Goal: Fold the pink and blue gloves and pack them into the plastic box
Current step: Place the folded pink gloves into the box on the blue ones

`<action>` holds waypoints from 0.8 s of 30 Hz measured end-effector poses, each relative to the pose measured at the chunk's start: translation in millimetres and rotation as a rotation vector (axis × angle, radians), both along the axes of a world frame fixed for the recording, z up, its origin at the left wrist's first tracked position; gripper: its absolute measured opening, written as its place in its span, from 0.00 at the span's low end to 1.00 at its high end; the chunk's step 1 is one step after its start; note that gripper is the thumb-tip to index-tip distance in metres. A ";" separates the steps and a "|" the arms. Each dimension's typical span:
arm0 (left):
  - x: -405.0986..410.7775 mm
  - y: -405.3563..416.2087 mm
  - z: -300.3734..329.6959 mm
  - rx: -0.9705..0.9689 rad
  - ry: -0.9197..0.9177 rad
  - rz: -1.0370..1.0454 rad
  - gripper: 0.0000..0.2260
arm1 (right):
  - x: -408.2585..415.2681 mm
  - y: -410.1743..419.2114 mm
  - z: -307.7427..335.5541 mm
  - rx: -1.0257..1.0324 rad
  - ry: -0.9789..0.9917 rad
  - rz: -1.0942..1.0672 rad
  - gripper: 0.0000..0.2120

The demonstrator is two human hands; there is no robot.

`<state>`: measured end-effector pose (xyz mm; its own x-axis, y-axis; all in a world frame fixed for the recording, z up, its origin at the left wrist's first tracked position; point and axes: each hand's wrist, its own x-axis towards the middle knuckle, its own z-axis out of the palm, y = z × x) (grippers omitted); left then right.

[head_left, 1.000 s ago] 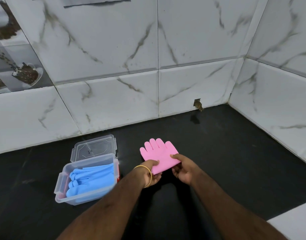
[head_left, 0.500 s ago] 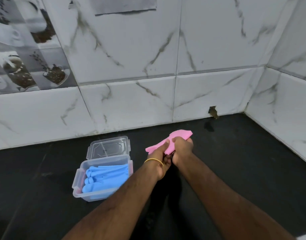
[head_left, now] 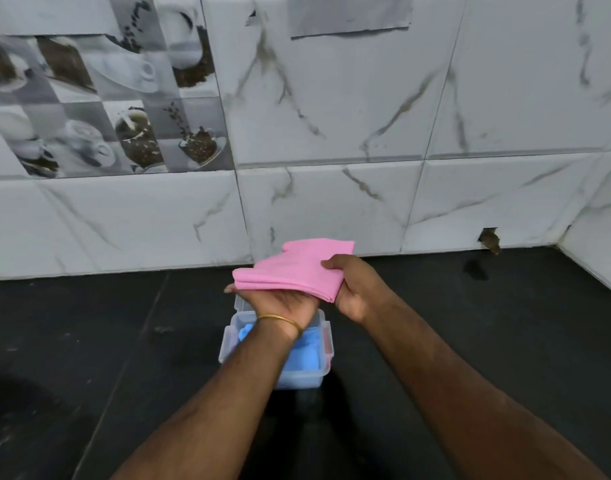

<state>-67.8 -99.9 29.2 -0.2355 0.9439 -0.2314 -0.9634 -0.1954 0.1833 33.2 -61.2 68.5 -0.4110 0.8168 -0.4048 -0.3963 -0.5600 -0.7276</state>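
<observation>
Pink glove [head_left: 290,271] — now folded, seemingly — over plastic box [head_left: 326,344].

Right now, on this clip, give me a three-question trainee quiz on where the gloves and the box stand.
1. True or false: the pink glove lies flat on the black counter.
2. Which glove is already inside the plastic box? A) pink B) blue C) neither
3. Fill in: the folded pink glove is held between the left hand and the ____ hand.

Key:
1. False; both hands hold it in the air above the box.
2. B; the blue glove lies in the box.
3. right; the right hand pinches its right end.
</observation>
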 end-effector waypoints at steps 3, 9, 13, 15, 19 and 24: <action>-45.5 -20.3 -13.9 0.018 0.089 0.029 0.50 | -13.4 -8.6 -14.6 0.009 -0.054 0.073 0.17; -98.6 -64.0 -51.8 0.004 0.085 -0.060 0.44 | -33.3 -23.5 -49.7 0.032 -0.276 0.130 0.17; -99.6 -74.2 -69.2 -0.086 0.125 -0.138 0.38 | -38.9 -29.3 -69.4 0.103 -0.546 0.159 0.15; -97.0 -75.6 -76.2 -0.117 0.155 -0.174 0.34 | -39.1 -30.1 -76.8 0.178 -0.729 0.146 0.17; -94.3 -74.7 -85.2 -0.149 0.186 -0.225 0.31 | -36.2 -35.5 -81.1 0.402 -1.108 0.101 0.21; -91.2 -72.1 -89.4 -0.219 0.209 -0.263 0.26 | -36.8 -46.0 -86.8 0.565 -1.196 0.161 0.36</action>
<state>-158.9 -171.9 -60.1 -0.0558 0.9121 -0.4062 -0.9127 0.1183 0.3910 -3.5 -107.2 -18.3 -0.1499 0.9671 -0.2056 0.6866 -0.0478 -0.7255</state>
